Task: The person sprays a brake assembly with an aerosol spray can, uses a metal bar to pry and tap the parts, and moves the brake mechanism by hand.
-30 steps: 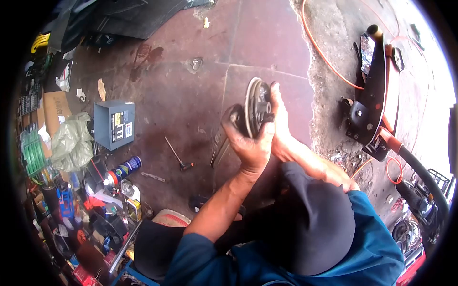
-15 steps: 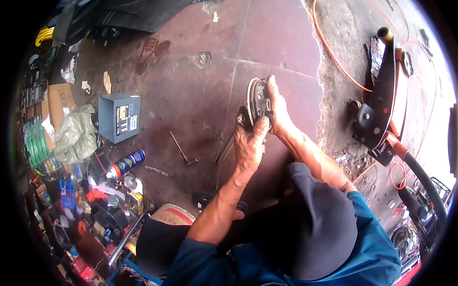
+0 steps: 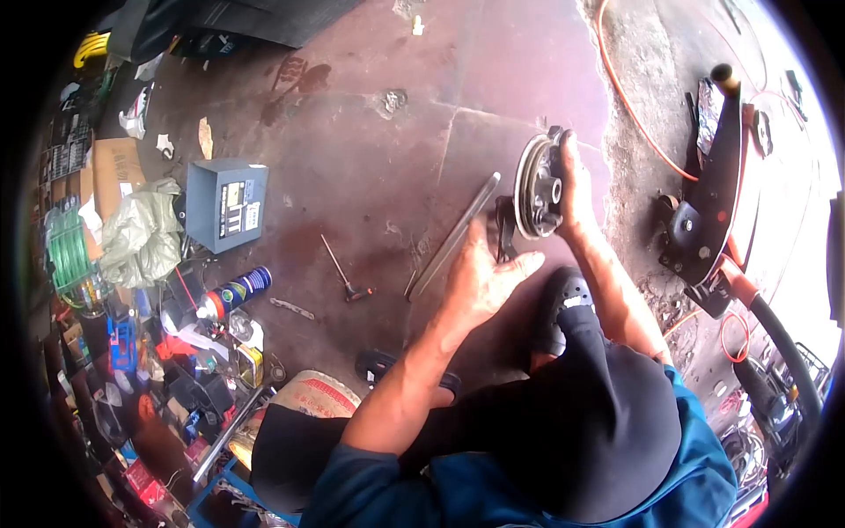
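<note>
My right hand (image 3: pixel 576 189) grips a round metal hub (image 3: pixel 535 189) by its far right side, fingers behind it. The hub has a rim, a short central tube and bolt-like bumps on its face; it is tilted and held off the floor. My left hand (image 3: pixel 482 280) is at the hub's lower left, around a dark arm-like piece (image 3: pixel 505 227) that seems joined to the hub. Its thumb points right, away from the rim, and some fingertips are hidden behind the dark piece. A long metal bar (image 3: pixel 458 233) lies on the floor just beyond my left hand.
On the floor to the left are a T-handled tool (image 3: pixel 352 293), a blue spray can (image 3: pixel 236 292), a grey box (image 3: pixel 226 207) and heaped clutter. A large floor jack (image 3: pixel 704 211) stands right, near an orange hose (image 3: pixel 629 99). My shoe (image 3: pixel 563 295) is below the hub.
The hub has moved right in view and turned, showing more of its face. My left thumb has come off it, and the left hand has shifted lower. More of the metal bar shows.
</note>
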`<move>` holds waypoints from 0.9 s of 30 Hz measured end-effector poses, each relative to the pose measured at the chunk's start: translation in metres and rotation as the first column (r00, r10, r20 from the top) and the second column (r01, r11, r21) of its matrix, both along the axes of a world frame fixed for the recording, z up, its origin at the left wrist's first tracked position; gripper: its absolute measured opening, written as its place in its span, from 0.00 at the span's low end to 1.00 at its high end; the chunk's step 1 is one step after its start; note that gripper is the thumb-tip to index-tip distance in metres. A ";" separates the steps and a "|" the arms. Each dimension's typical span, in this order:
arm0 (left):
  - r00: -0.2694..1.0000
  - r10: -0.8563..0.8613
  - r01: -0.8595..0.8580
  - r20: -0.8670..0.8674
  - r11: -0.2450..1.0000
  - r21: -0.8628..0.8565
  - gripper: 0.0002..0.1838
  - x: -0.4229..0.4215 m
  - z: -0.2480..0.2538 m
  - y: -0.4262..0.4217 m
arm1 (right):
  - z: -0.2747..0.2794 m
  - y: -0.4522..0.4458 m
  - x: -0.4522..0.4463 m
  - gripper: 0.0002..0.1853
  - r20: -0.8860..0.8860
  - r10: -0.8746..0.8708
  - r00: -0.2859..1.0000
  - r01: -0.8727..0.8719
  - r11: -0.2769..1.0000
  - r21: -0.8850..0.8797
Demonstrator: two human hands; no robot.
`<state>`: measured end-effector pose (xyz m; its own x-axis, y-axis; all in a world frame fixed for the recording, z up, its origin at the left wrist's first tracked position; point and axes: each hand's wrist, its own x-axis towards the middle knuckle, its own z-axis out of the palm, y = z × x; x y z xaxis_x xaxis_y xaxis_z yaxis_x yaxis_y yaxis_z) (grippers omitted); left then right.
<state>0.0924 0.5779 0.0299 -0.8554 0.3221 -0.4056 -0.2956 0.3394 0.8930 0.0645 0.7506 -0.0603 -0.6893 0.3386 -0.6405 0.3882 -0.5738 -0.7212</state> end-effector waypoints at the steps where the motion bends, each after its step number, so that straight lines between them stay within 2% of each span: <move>1: 0.996 0.029 -0.038 0.087 0.994 0.099 0.27 -0.004 0.000 0.003 | 0.004 -0.004 -0.005 0.37 -0.027 0.000 1.000 0.001 1.000 0.022; 2: 0.906 0.071 -0.153 0.417 0.974 0.167 0.22 -0.004 0.002 0.005 | 0.009 -0.009 -0.007 0.37 -0.041 -0.003 0.999 0.005 0.999 0.044; 3: 0.878 0.107 -0.214 0.466 0.959 0.183 0.17 -0.002 0.005 0.006 | 0.010 -0.014 -0.010 0.30 -0.083 0.053 0.995 -0.045 0.995 0.093; 4: 0.846 0.143 -0.278 0.514 0.941 0.195 0.13 -0.001 0.008 0.006 | 0.014 -0.018 -0.013 0.29 -0.108 0.068 0.992 -0.052 0.988 0.146; 5: 0.830 0.127 -0.211 0.542 0.973 0.096 0.09 -0.007 0.013 0.000 | 0.020 -0.020 -0.013 0.29 -0.101 0.109 0.989 -0.082 0.967 0.241; 6: 0.818 0.081 -0.153 0.569 0.985 0.079 0.09 -0.011 0.015 -0.004 | 0.024 -0.021 -0.014 0.28 -0.095 0.152 0.984 -0.112 0.935 0.335; 7: 0.802 0.038 -0.096 0.596 0.993 0.065 0.09 -0.014 0.015 -0.007 | 0.024 -0.026 -0.014 0.28 -0.118 0.155 0.981 -0.121 0.961 0.250; 10: 0.727 -0.076 0.045 0.683 0.997 0.064 0.08 -0.025 0.023 -0.020 | 0.015 -0.013 -0.007 0.28 -0.097 0.269 0.958 -0.229 0.926 0.300; 11: 0.673 -0.100 0.093 0.733 0.994 0.050 0.09 -0.032 0.030 -0.024 | 0.026 -0.012 -0.007 0.25 -0.218 0.260 0.941 -0.208 0.949 0.236; 12: 0.617 -0.121 0.147 0.778 0.988 0.038 0.09 -0.035 0.038 -0.027 | 0.026 -0.018 -0.003 0.25 -0.222 0.256 0.941 -0.195 0.945 0.263; 13: 0.626 -0.082 0.155 0.776 0.988 -0.021 0.06 -0.037 0.043 -0.024 | 0.028 -0.020 -0.003 0.24 -0.234 0.253 0.939 -0.177 0.936 0.304; 15: 0.704 -0.032 0.077 0.709 0.997 -0.032 0.05 -0.023 0.022 -0.024 | 0.023 -0.014 -0.005 0.24 -0.279 0.299 0.913 -0.161 0.890 0.427; 16: 0.732 -0.008 0.047 0.681 0.998 -0.039 0.04 -0.012 0.014 -0.025 | 0.022 -0.012 -0.004 0.24 -0.260 0.299 0.918 -0.179 0.898 0.401; 18: 0.842 0.149 -0.219 0.519 0.973 0.077 0.02 0.010 0.006 -0.015 | 0.031 -0.013 -0.003 0.25 -0.212 0.306 0.928 -0.221 0.912 0.346; 19: 0.878 0.220 -0.292 0.426 0.950 0.111 0.03 0.020 -0.007 -0.009 | 0.030 -0.016 0.002 0.26 -0.158 0.281 0.947 -0.194 0.888 0.416; 20: 0.896 0.301 -0.366 0.327 0.917 0.158 0.05 0.026 -0.018 -0.002 | 0.019 -0.026 0.009 0.28 -0.042 0.164 0.986 -0.138 0.920 0.366; 21: 0.909 0.295 -0.360 0.296 0.912 0.198 0.08 0.025 -0.028 0.002 | 0.014 -0.036 0.010 0.30 0.020 0.001 1.000 -0.002 0.996 0.092; 22: 0.919 0.291 -0.355 0.267 0.905 0.233 0.12 0.024 -0.034 0.006 | 0.014 -0.042 0.013 0.31 0.130 -0.139 0.982 0.161 0.971 -0.177; 23: 0.941 0.277 -0.309 0.195 0.938 0.157 0.11 0.019 -0.031 0.013 | 0.014 -0.041 0.013 0.33 0.115 -0.199 0.973 0.223 0.941 -0.254; 25: 0.993 0.106 -0.112 0.042 0.981 0.156 0.10 0.015 -0.037 0.001 | 0.010 -0.040 0.015 0.32 0.142 -0.155 0.978 0.185 0.957 -0.224; 26: 0.982 0.041 -0.062 0.186 0.992 0.109 0.09 0.009 -0.028 -0.005 | 0.011 -0.037 0.012 0.31 0.165 -0.117 0.979 0.146 0.974 -0.175; 27: 0.946 -0.024 0.004 0.323 0.998 0.063 0.07 0.003 -0.019 -0.011 | 0.011 -0.029 0.007 0.30 0.016 0.001 1.000 -0.001 1.000 -0.013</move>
<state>0.0956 0.5672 0.0107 -0.6766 0.3658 -0.6391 -0.5676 0.2939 0.7691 0.0717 0.7218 -0.0497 -0.6793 0.3297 -0.6557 0.4002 -0.5825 -0.7075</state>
